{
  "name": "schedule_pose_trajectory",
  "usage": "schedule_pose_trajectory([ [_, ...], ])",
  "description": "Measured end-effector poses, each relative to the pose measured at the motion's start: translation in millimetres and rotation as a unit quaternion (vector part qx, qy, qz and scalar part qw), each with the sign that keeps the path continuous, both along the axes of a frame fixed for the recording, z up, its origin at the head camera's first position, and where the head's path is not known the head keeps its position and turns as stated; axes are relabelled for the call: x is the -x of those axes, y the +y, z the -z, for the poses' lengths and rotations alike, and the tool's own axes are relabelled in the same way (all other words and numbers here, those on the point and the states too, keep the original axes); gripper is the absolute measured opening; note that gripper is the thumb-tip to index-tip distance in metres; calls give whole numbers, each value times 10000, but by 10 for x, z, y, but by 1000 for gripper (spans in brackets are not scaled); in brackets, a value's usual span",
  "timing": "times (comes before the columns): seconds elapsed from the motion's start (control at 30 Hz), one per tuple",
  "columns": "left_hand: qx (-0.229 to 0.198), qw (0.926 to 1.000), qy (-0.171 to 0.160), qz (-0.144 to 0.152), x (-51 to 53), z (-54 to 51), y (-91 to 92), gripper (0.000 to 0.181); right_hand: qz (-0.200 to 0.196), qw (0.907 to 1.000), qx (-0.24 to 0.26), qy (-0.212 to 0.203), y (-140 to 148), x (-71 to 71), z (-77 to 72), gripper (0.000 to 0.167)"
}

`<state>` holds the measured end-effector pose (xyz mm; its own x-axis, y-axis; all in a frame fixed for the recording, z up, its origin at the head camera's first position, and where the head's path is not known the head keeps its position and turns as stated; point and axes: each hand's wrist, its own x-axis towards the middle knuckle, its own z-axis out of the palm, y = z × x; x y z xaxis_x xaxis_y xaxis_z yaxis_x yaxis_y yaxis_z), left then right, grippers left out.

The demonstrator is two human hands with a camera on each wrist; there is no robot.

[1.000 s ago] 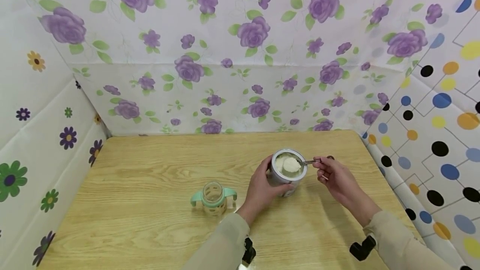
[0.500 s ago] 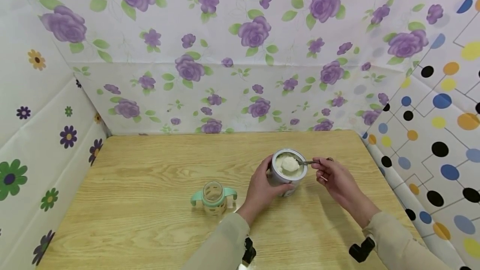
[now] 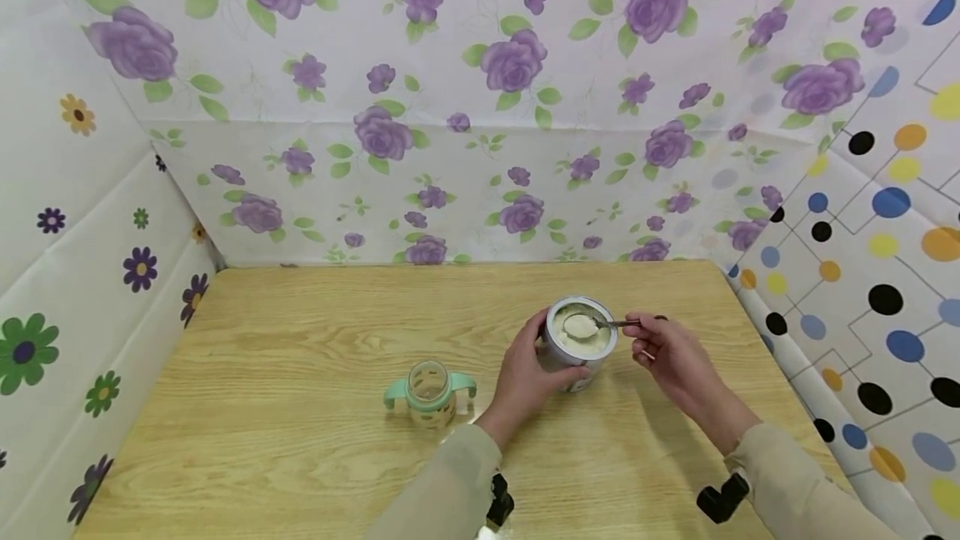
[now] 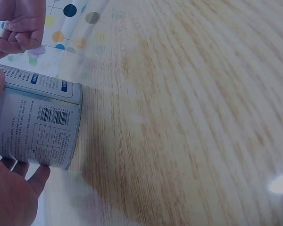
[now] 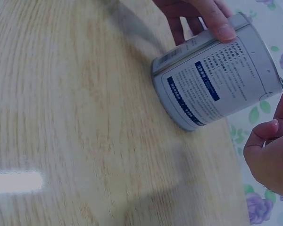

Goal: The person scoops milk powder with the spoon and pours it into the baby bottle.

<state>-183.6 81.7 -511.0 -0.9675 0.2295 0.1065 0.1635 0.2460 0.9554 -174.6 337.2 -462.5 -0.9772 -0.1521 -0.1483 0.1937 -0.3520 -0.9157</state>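
Note:
In the head view, my left hand (image 3: 525,373) grips the side of an open can (image 3: 592,368) of pale powder (image 3: 587,347), thumb toward me. The left wrist view shows the can's barcode label (image 4: 54,115) beside the fingers. With my right hand (image 3: 675,363) I pinch the handle of a metal spoon (image 3: 619,323). Its bowl, covered with powder, is at the can's mouth. The right wrist view has the can (image 5: 221,75) leaning, with my right hand (image 5: 273,150) by its top; the spoon is mostly hidden there.
A clear baby bottle (image 3: 431,415) with a mint-green collar and two handles stands uncapped, left of the can. The wooden table (image 3: 300,340) meets patterned cloth walls (image 3: 465,190) at the back and both sides.
The powder on the spoon looks lower and flatter than a second ago. Both hands keep nearly the same place, while the head view has shifted slightly.

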Motion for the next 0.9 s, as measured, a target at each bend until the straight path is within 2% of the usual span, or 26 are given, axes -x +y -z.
schedule_pose_trajectory([
  [0.3, 3, 10000, 15, 13, 5, 9, 5, 101, 35, 9999, 90, -85, -19, 4, 9, 35],
  [0.6, -7, 10000, 29, 6, 13, 10, 0, 100, 261, 9980, 505, -273, -47, 52, -38, 39],
  [0.9, -16, 10000, 27, 28, 6, 8, -3, 100, 287, 9980, 436, -360, -57, 71, -15, 44],
])
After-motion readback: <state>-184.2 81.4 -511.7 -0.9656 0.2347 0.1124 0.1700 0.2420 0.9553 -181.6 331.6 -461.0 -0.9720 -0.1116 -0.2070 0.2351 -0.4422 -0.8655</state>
